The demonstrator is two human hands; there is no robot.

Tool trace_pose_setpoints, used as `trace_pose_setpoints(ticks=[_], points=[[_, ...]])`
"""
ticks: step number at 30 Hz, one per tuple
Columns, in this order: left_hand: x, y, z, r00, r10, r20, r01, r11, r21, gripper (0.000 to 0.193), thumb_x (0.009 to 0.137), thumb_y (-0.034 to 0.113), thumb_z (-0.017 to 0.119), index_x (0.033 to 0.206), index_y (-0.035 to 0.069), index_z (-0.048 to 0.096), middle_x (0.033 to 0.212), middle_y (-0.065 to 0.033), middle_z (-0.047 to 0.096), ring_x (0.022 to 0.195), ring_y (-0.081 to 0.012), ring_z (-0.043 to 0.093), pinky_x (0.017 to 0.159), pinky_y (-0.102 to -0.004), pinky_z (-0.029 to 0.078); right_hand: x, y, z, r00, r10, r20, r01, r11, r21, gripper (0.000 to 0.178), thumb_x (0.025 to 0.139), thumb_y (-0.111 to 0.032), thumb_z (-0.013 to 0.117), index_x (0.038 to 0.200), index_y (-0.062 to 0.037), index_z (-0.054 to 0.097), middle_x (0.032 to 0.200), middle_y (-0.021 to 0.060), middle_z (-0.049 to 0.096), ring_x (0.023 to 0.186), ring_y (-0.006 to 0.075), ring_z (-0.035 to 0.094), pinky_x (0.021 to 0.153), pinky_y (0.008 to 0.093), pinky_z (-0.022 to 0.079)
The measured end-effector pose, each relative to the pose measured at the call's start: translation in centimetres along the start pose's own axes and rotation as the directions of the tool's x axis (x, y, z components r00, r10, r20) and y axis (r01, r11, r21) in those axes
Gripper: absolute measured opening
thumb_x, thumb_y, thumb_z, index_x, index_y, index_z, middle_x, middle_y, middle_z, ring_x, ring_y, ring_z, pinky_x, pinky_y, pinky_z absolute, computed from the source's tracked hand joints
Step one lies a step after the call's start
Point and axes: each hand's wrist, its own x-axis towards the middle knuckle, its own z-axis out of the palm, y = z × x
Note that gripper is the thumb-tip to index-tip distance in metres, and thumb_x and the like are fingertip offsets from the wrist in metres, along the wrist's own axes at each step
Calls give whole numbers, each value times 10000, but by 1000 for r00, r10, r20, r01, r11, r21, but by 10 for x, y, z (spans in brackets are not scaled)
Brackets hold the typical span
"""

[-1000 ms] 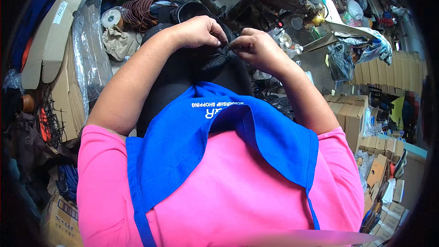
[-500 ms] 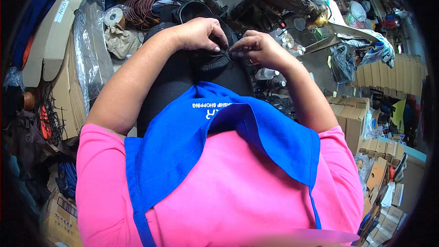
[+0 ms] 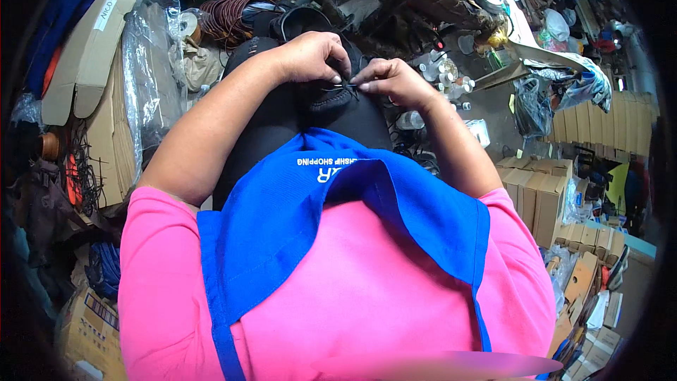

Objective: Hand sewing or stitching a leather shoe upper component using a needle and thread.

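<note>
A black shoe (image 3: 330,101) rests on my lap between my dark-trousered thighs, its rounded toe toward me and its opening apparently at the far end. My left hand (image 3: 315,58) is over the shoe from the left, thumb and fingers pinched together low over the toe. From the right, my right hand (image 3: 395,82) meets it with thumb and forefinger closed in a pinch. Where the fingertips come together there are thin strands, light and dark, too fine to tell as thread, lace or needle. My left hand covers the middle of the shoe.
A blue apron (image 3: 282,226) covers my front up to the shoe. At the left stand long cardboard pieces (image 3: 92,49) and clear plastic sheeting (image 3: 151,63). Coiled brown cord (image 3: 226,17) lies beyond. Plastic bottles (image 3: 437,70) are on the right, with stacked cardboard boxes (image 3: 539,194) nearer.
My right hand has shifted slightly left and its pinch is nearer my left fingertips. My left hand has come down a little, still pinched at the shoe.
</note>
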Motion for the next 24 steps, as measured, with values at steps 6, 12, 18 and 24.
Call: trace_pose_setpoints(ticks=[6,12,18,24], points=[[-32,17,19,863,131,-488,-32,978,205,297,722,-25,602,994,82,657,994,-118,502,902,-223,548,790,-324,451,-19,-7,21,958,-223,-179,148,922,-357,260,793,-64,673,1051,-87,671,826,40,590,781,130,573,718,269,462],[-80,49,31,834,-68,-547,137,987,86,293,734,-77,571,976,59,664,866,-105,524,876,-226,550,746,-304,454,-41,-4,41,881,-416,-226,150,698,-700,322,739,-77,668,1048,-167,682,766,80,527,743,244,542,705,368,433],[-85,40,44,790,110,-603,286,804,522,203,711,51,685,907,103,702,707,-32,511,695,-193,528,644,-310,387,-37,5,38,926,-282,-252,116,847,-519,366,765,-100,661,1100,-248,672,728,54,523,760,214,535,712,330,413],[-64,25,42,820,-13,-573,136,976,173,199,718,80,689,891,171,726,721,-28,489,725,-196,507,657,-327,392,-20,0,2,989,-151,2,142,928,-346,329,809,-38,554,1094,-150,674,869,37,538,911,178,498,866,291,393]])
